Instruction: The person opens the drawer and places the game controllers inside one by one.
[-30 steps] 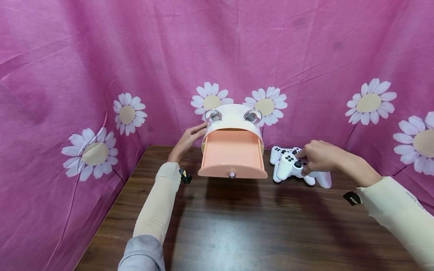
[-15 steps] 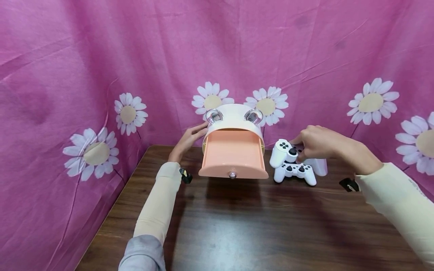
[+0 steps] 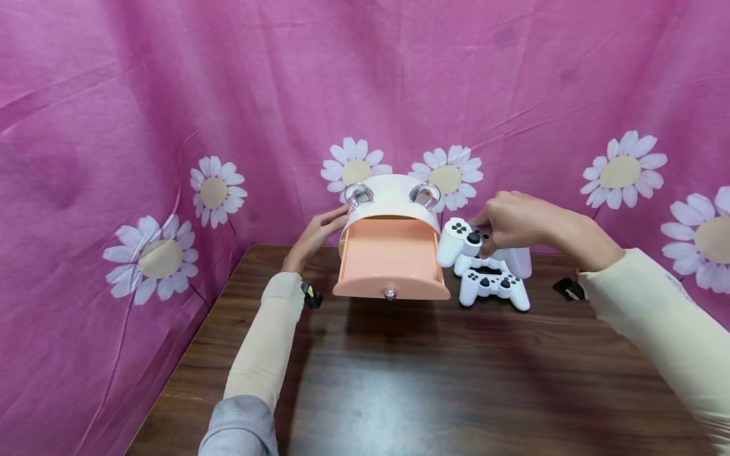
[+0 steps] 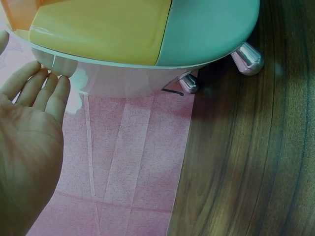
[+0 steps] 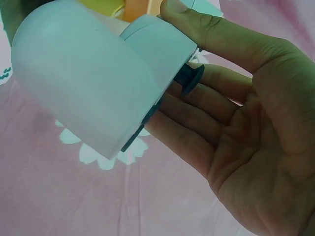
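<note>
A small white drawer cabinet (image 3: 393,190) with shiny ear-like loops on top stands at the back of the table. Its peach drawer (image 3: 390,253) is pulled out, and nothing shows inside. My left hand (image 3: 316,237) touches the cabinet's left side with nearly straight fingers. Below the peach drawer, the left wrist view shows a yellow part (image 4: 98,29) and a green part (image 4: 211,29). My right hand (image 3: 519,221) pinches a white game controller (image 3: 453,246) by its middle, raised beside the drawer's right edge. Under it, another white controller (image 3: 495,288) lies on the table, partly overlapping a further one (image 3: 464,265).
The dark wooden table (image 3: 365,380) extends toward me, its left edge running diagonally. A pink curtain (image 3: 274,95) with white daisies hangs close behind the cabinet. Metal feet (image 4: 247,59) hold the cabinet up.
My right hand has lifted the controller off the others and carried it up and left toward the drawer, uncovering the controllers below. The left hand has stayed on the cabinet.
</note>
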`<state>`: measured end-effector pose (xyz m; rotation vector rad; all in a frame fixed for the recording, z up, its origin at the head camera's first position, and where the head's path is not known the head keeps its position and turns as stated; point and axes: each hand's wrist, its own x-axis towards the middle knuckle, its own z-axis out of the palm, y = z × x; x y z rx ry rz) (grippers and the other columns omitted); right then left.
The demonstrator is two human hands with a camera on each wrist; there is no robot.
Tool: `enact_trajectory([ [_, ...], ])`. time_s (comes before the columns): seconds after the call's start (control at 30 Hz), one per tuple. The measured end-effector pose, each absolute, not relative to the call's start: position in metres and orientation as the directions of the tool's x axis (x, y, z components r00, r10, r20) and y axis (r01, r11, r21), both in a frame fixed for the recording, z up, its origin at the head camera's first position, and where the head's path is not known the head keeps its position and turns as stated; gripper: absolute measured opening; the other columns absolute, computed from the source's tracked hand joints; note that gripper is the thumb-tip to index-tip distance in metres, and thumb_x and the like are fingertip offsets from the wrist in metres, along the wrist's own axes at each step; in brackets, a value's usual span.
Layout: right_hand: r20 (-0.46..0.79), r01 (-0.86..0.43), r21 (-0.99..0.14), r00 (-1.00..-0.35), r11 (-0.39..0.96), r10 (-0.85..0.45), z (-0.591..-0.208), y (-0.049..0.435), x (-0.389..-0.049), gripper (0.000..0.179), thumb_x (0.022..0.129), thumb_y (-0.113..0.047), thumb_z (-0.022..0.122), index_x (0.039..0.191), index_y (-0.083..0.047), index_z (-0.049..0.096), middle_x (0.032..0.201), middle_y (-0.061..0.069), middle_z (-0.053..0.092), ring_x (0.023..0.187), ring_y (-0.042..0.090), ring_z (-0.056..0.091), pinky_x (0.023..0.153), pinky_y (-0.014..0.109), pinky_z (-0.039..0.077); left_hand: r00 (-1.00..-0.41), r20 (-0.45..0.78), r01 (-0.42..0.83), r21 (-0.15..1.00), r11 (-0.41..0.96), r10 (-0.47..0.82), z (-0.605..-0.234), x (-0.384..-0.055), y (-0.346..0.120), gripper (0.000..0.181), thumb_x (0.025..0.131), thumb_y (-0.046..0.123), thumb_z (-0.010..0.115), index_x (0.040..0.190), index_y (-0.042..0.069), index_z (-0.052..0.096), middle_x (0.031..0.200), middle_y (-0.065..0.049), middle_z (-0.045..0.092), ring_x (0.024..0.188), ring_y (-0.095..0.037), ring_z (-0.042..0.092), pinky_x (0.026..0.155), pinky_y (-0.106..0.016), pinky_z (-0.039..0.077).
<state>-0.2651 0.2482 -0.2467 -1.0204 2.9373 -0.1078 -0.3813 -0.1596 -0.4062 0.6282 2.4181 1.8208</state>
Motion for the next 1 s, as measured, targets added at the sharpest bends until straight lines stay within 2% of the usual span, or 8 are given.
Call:
enact_trajectory([
  [0.13,0.000,-0.639,-0.076,-0.768,0.765,-0.641,-0.242,0.239,-0.269,0.030,0.069,-0.022,0.096,0.069,-0.022,0.066,0.058,-0.012,0.032,0.058,0.005,0.029,0.053,0.024,0.025,-0.917,0.194,0.281,0.934,0.219,0.349,-0.405,-0.380,-0.160,0.056,0.108,0.041,0.062,0.160,0.022,0.051,0.169,0.000,0.046,0.161,-0.021,0.034,0.134,-0.045,0.029],
  [0.3,0.005,-0.666,-0.062,-0.745,0.743,-0.667,-0.235,0.228,-0.275,0.042,0.069,-0.023,0.096,0.063,-0.022,0.054,0.059,-0.012,0.033,0.058,0.005,0.030,0.054,0.024,0.027,-0.916,0.195,0.284,0.933,0.221,0.351,-0.405,-0.380,-0.159,0.056,0.108,0.040,0.063,0.160,0.023,0.051,0.169,0.000,0.046,0.161,-0.021,0.033,0.135,-0.045,0.027],
  [0.4,0.003,-0.677,-0.056,-0.735,0.734,-0.678,-0.231,0.221,-0.278,0.040,0.067,-0.023,0.096,0.063,-0.023,0.056,0.058,-0.012,0.034,0.059,0.006,0.033,0.054,0.026,0.029,-0.916,0.197,0.286,0.931,0.226,0.350,-0.405,-0.380,-0.159,0.056,0.108,0.040,0.063,0.160,0.022,0.052,0.168,0.000,0.046,0.161,-0.022,0.033,0.135,-0.046,0.027],
  [0.7,-0.009,-0.718,-0.064,-0.694,0.693,-0.720,-0.225,0.200,-0.286,0.035,0.065,-0.018,0.093,0.062,-0.021,0.058,0.058,-0.013,0.033,0.058,0.006,0.032,0.054,0.025,0.027,-0.917,0.190,0.278,0.934,0.223,0.350,-0.405,-0.381,-0.160,0.057,0.108,0.041,0.062,0.160,0.022,0.051,0.169,-0.001,0.045,0.162,-0.022,0.033,0.135,-0.047,0.027],
  [1.0,-0.026,-0.760,-0.026,-0.649,0.650,-0.760,-0.226,0.181,-0.293,0.032,0.066,-0.015,0.090,0.065,-0.017,0.058,0.059,-0.011,0.036,0.059,0.009,0.036,0.055,0.027,0.032,-0.916,0.199,0.291,0.927,0.235,0.349,-0.405,-0.382,-0.160,0.055,0.108,0.040,0.062,0.160,0.023,0.052,0.169,-0.001,0.045,0.161,-0.023,0.034,0.134,-0.048,0.027],
])
